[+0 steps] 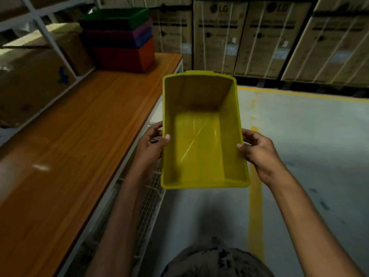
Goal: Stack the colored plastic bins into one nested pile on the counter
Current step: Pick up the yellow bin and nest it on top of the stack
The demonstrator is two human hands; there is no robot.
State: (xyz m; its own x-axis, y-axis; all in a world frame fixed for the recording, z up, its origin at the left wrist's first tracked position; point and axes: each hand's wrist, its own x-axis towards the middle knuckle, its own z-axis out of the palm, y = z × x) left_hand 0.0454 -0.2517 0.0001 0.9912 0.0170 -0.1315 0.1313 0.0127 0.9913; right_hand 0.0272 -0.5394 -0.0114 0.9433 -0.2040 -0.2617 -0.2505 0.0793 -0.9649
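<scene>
A bin [201, 136] hung over the floor [299, 156], just right of the bench [79, 136], left hand [149, 144] and right hand [257, 154] gripping its side walls. A nested pile [119, 37] stood on the bench's far end, cartons [259, 37] behind.

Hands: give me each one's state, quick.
Left hand: gripping the yellow bin by its left rim.
Right hand: gripping the same bin's right rim.

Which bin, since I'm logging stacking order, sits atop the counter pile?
The green bin, uppermost; the purple bin, blue bin and orange bin lie beneath it.
</scene>
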